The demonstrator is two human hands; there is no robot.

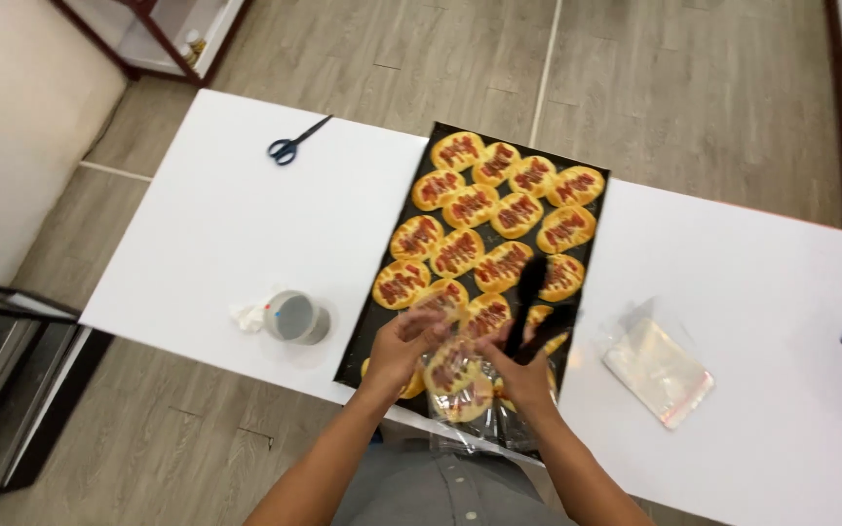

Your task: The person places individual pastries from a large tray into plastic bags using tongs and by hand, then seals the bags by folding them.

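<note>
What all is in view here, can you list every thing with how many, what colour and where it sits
Baking tray: one, black, on the white table, centre.
Buns: well over a dozen, golden with red topping, in rows on the tray.
Clear bag: one, at the tray's near end, a bun inside it.
Tongs: one pair, black, over the tray's near end.
Scissors: one pair, blue handles, far left of the table.
Round container: one, clear with grey lid, left of the tray, beside a crumpled white tissue.
Bag stack: one, clear, right of the tray.
Table: white.
Left hand: holds the bag open.
Right hand: grips the tongs.
</note>
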